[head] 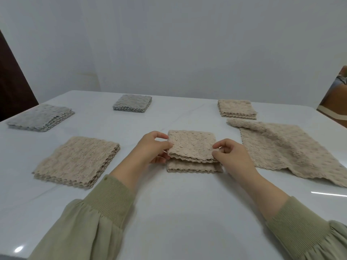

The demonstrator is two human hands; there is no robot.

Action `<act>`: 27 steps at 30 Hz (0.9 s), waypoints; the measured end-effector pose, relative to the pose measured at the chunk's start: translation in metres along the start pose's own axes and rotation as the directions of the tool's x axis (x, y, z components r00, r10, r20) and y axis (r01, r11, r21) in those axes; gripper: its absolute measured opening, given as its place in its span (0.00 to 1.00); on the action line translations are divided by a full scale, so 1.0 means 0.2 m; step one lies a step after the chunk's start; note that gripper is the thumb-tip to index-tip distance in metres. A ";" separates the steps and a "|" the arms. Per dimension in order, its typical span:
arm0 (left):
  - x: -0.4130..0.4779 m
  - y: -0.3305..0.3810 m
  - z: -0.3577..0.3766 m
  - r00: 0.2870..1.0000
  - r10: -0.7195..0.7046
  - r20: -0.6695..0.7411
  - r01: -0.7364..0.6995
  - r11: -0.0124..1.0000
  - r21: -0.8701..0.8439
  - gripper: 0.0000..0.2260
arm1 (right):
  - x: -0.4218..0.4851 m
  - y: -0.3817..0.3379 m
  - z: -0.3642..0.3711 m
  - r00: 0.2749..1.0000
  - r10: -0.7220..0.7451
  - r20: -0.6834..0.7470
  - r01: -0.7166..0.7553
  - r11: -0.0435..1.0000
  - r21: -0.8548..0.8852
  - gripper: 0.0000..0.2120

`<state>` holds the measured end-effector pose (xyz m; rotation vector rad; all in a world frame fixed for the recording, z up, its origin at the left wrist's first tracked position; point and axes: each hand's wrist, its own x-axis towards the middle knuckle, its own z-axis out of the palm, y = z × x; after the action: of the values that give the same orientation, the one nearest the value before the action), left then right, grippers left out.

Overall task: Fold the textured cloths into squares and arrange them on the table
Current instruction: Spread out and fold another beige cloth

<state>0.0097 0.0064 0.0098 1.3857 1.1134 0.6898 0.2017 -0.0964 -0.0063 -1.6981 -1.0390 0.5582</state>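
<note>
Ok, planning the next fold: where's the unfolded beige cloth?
Head view, right side: the unfolded beige cloth lies just nearer than the far-right folded stack.

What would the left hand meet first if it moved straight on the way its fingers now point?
The left hand points right and pinches the half-folded beige cloth, so that comes first; pushing on, it would likely reach the right hand.

left sleeve (84, 220): sage-green, loose gathered fabric, long ribbed cuff (110, 196) (one small button (105, 178) at its edge) | right sleeve (311, 233): same green, same gathers and ribbed cuff | left hand (152, 147), right hand (231, 153): bare
</note>
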 end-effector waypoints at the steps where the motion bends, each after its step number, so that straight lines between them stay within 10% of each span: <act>1: 0.00 0.00 -0.01 1.000 -0.004 0.013 0.003 1.000 0.014 0.12 | 0.00 0.00 0.00 1.000 0.001 0.003 -0.001 1.000 -0.006 0.06; 14: 0.00 -0.01 -0.01 0.990 -0.065 0.123 0.030 0.964 0.265 0.31 | -0.02 0.01 0.00 0.996 -0.006 0.084 0.041 0.906 -0.421 0.05; 20: 0.00 -0.01 0.00 0.989 -0.068 0.132 0.028 0.959 0.283 0.35 | 0.06 -0.09 0.07 0.828 -0.555 -0.079 0.384 0.664 -0.642 0.10; 27: 0.02 -0.01 0.00 1.000 0.009 0.013 -0.013 0.946 0.324 0.30 | 0.20 -0.01 0.26 0.927 -0.170 0.333 0.371 0.520 -0.769 0.23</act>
<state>0.0104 0.0089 0.0069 1.6723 1.2510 0.5195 0.1822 -0.0346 -0.0190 -2.2269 -1.9082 -0.0097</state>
